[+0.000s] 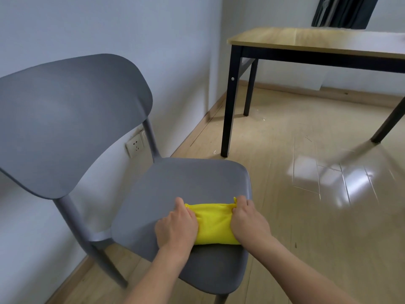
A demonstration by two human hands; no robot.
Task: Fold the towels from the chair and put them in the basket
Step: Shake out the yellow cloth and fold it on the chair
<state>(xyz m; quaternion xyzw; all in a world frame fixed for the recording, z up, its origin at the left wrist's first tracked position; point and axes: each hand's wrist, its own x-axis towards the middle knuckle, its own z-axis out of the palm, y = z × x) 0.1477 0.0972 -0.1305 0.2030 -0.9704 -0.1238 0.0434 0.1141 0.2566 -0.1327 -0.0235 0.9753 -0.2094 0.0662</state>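
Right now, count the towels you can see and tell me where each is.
1. A yellow towel lies folded on the grey chair seat's front right part, between the left hand and right hand. No basket is in view, so others may be hidden.

A folded yellow towel lies on the grey chair's seat, near its front edge.

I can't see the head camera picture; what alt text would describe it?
Two bare hands, left hand and right hand, grip the ends of a folded yellow towel lying on the seat of a grey chair. Behind stands a wooden table with black legs on a pale wood floor.
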